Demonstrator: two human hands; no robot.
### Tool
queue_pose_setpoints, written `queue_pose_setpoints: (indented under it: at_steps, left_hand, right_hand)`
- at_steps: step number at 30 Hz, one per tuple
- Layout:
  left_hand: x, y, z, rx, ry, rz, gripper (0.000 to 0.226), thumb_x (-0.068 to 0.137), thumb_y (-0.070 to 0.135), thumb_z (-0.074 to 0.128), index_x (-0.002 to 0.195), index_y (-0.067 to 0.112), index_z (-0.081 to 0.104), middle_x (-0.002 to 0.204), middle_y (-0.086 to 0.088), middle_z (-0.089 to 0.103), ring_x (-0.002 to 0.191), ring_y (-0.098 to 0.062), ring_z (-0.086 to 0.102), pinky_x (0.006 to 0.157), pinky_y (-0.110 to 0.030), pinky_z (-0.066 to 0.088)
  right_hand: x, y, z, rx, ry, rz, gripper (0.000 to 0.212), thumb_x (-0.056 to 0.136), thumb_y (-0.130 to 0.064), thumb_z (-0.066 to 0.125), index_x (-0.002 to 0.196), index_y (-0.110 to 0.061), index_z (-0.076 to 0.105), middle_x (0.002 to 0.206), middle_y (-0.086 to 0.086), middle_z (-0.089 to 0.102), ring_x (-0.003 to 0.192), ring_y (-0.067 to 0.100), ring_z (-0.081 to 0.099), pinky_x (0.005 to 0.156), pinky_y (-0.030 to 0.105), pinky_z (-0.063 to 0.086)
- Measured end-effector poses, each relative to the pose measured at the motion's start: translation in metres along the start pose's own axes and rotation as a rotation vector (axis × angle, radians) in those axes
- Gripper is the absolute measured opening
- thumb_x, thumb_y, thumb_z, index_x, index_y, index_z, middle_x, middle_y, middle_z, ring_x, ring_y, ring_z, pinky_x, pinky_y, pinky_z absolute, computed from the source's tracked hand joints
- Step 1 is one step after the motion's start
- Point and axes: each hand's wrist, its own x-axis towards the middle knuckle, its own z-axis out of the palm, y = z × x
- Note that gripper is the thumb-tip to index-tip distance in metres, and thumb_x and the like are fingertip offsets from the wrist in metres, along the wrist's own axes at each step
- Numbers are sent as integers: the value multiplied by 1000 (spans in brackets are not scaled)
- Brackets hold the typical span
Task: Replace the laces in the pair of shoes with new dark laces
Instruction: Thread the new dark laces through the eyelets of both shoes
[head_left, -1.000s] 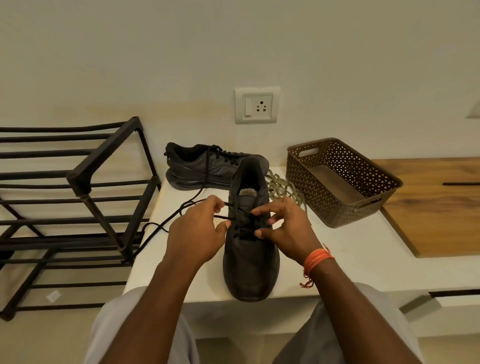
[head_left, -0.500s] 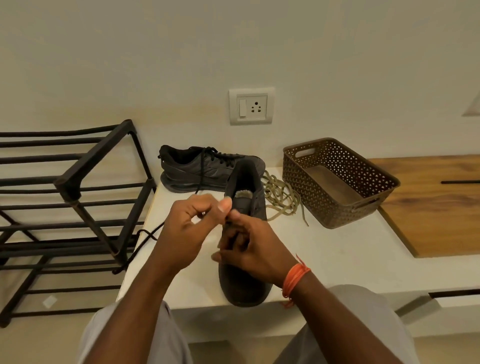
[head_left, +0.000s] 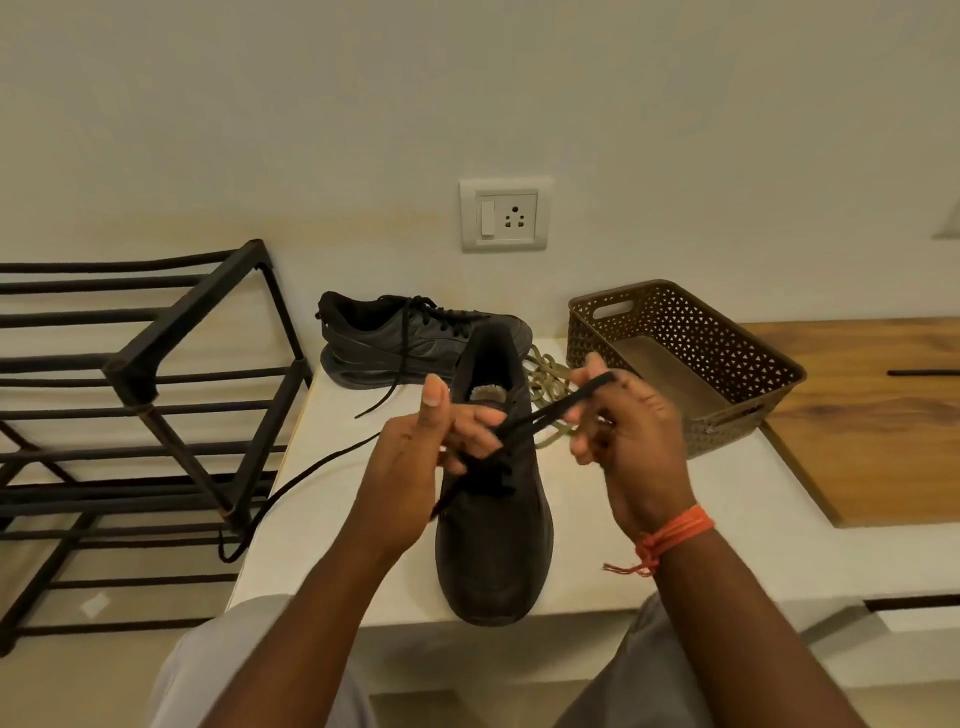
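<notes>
A black shoe (head_left: 493, 551) stands on the white ledge (head_left: 649, 545), toe toward me. A dark lace (head_left: 550, 413) runs from its eyelets up and right to my right hand (head_left: 631, 441), which pinches a loop of it above the ledge. My left hand (head_left: 415, 457) is over the shoe's left side, fingers curled on the lace at the eyelets, thumb raised. The lace's other end (head_left: 291, 488) trails off the ledge's left edge. A second black shoe (head_left: 410, 340), laced dark, lies sideways behind. The old tan laces (head_left: 548, 376) lie heaped beside the shoe's heel.
A brown perforated basket (head_left: 727, 338) sits at the right of the ledge, close to my right hand. A black metal shoe rack (head_left: 156, 374) stands on the left. A wooden board (head_left: 883, 415) lies far right. A wall socket (head_left: 504, 214) is above.
My right hand has pulled away from the left hand, up and to the right, drawing the lace taut from the eyelets. My left hand stayed over the shoe.
</notes>
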Motion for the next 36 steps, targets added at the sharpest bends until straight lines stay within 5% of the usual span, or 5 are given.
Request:
queue_pose_setpoints:
  at_steps: [6, 11, 20, 28, 36]
  left_hand:
    - [1, -11, 17, 330, -72, -1, 45, 98, 21, 52, 138, 39, 41, 124, 18, 54, 65, -6, 64, 61, -17, 52]
    - [-2, -3, 20, 404, -242, 2, 22, 91, 34, 63, 112, 37, 58, 87, 13, 66, 62, -2, 62, 63, -22, 52]
    - [8, -3, -25, -119, 586, -385, 32, 95, 39, 56, 83, 10, 63, 65, 1, 53, 56, -9, 45, 49, -20, 37]
    - [-4, -6, -15, 709, 23, -219, 38, 84, 57, 62, 115, 35, 62, 96, 16, 64, 89, -4, 60, 76, -25, 49]
    - [-4, -5, -35, 994, 54, -264, 34, 82, 58, 63, 96, 27, 73, 92, 10, 67, 85, -8, 58, 75, -26, 48]
  right_hand:
    - [3, 0, -8, -9, -91, 44, 30, 92, -34, 54, 85, -7, 65, 56, 5, 53, 44, 14, 47, 45, 23, 42]
    - [4, 2, 0, -6, -145, 155, 28, 92, -34, 54, 85, -9, 64, 51, -2, 45, 39, 8, 39, 40, 18, 33]
    - [21, 7, -22, 121, 183, 387, 25, 100, -21, 43, 81, -17, 59, 56, -6, 46, 38, 3, 37, 37, 12, 29]
    - [-2, 10, 8, -66, -305, 357, 34, 92, -37, 52, 97, -7, 67, 69, 7, 60, 54, 16, 57, 51, 24, 46]
    - [15, 7, -16, -230, 234, 315, 26, 98, -32, 54, 91, -10, 64, 54, 0, 49, 42, 10, 44, 44, 21, 34]
